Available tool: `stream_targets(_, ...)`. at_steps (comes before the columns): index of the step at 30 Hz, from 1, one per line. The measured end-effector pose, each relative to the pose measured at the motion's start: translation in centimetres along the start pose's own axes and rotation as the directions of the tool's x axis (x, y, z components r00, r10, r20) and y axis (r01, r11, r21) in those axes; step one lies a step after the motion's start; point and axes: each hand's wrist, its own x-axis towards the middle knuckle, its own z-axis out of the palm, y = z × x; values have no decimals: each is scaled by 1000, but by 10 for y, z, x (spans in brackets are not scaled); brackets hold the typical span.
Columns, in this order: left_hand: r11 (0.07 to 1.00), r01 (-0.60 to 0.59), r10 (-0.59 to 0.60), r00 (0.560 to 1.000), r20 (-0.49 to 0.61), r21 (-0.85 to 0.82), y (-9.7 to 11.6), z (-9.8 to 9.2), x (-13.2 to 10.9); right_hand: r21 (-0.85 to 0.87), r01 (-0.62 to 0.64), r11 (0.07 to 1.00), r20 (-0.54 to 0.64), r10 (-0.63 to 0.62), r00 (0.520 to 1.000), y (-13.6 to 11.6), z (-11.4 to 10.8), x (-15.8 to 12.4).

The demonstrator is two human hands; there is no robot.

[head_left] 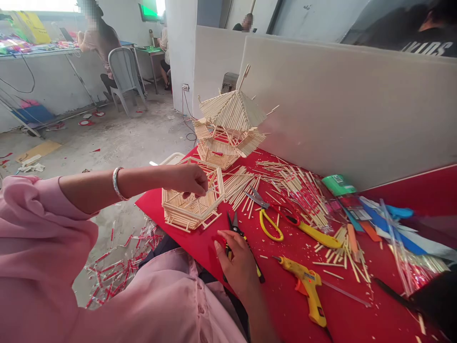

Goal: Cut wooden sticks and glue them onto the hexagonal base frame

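My left hand (191, 181) reaches over a six-sided base (191, 214) built of pale wooden sticks. Its fingers are pinched together, and what they hold, if anything, is too small to make out. Low at the table's near edge, my right hand (237, 259) has thumb and fingers curved apart, with nothing visible between them. Black-and-yellow cutters (233, 221) lie under that hand, partly hidden by it; I cannot tell whether it touches them. Behind the base stands a pagoda-like stick model (232, 114) with a sloped roof.
Loose sticks (239, 186), yellow-handled scissors (271, 226), a yellow utility knife (319, 235) and a yellow glue gun (307, 286) lie on the red table (271, 305). A green-labelled roll (338, 185) sits near the pale partition (332, 119). Other people sit farther back.
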Motion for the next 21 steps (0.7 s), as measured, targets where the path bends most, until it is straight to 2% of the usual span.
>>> stream_targets(5,995,-83,81,996,36,55,1,-2,-5,2,-11,1000,11,11,1000,-1,1,0)
stream_targets(10,969,-194,172,975,143,155,-9,-7,-8,2,-29,1000,18,29,999,-1,1,-2)
stream_targets(21,961,-149,106,976,189,232,-19,-4,-12,-3,-11,1000,5,11,1000,-1,6,-1)
